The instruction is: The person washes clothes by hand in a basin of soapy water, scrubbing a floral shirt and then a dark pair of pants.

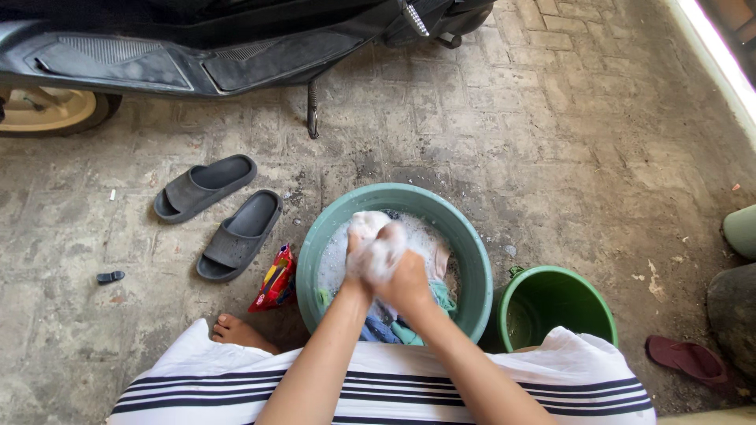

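**Washing by hand in a basin on a brick-paved yard**

Scooter point(197, 47): black bodywork, cream rear wheel, parked on its side stand across the top of the view.

Paving point(551, 142): grey bricks, stained and dusty.

Basin point(472, 252): round, teal-green plastic, set on the paving directly in front of the person; holds soapy water and wet laundry in blue, teal and pink.

Bucket point(587, 303): bright green, smaller, standing just beside the basin on its right.

Slippers point(220, 212): a dark grey pair, lying to the left of the basin, well apart from it.

Cloth point(376, 244): white, soaked and coated in foam, bunched into a lump over the middle of the basin, gripped by both hands.

Right hand point(405, 279): fist clenched on the cloth, covered in suds.

Left hand point(358, 264): closed on the same cloth, pressed against the right hand.

Sachet point(276, 282): red, crumpled, touching the basin's left wall.

Bare foot point(236, 332): on the paving, left of the lap.
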